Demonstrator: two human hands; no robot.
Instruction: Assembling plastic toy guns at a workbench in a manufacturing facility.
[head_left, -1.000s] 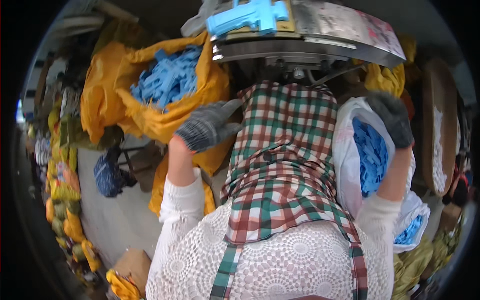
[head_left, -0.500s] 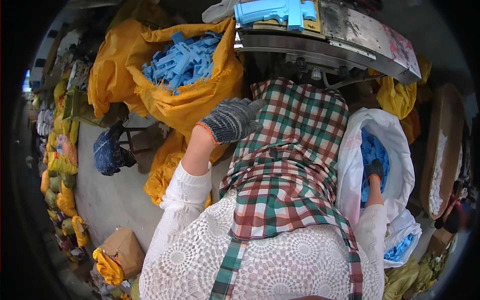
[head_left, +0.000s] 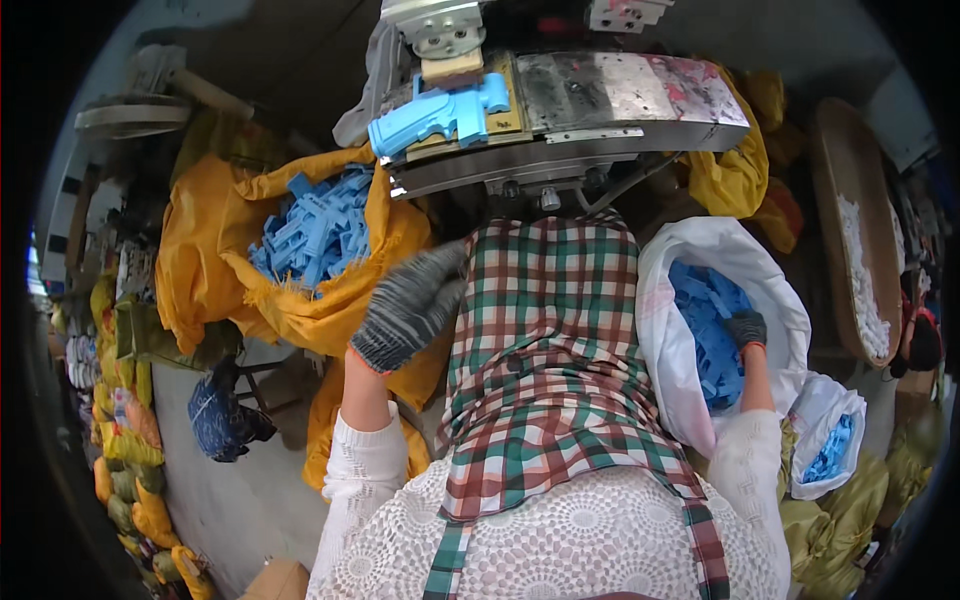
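Note:
My left hand (head_left: pixel 412 308), in a grey-and-black striped knit glove, hovers by the left edge of my checked apron (head_left: pixel 550 330). Its fingers are stretched out, slightly blurred, and hold nothing visible. On my right, my right hand (head_left: pixel 745 328) in a dark glove reaches into a white sack (head_left: pixel 775 265). It rests at the blue plastic pieces (head_left: pixel 710 335) inside; its fingertips are too indistinct to show a grip. A light-blue plastic toy gun (head_left: pixel 440 115) lies on the fixture of a metal machine (head_left: pixel 630 95) in front of me.
An orange sack (head_left: pixel 345 325) full of light-blue toy gun pieces (head_left: pixel 318 230) stands left of the machine. A smaller white bag (head_left: pixel 845 395) sits beyond my right forearm. At far right leans a long brown tray (head_left: pixel 835 200). A stool with dark-blue cloth (head_left: pixel 225 410) stands at left.
The view has tilted up, bringing more of the machine into sight. My left hand has straightened its fingers and come nearer the orange sack. My right hand stays in the white sack.

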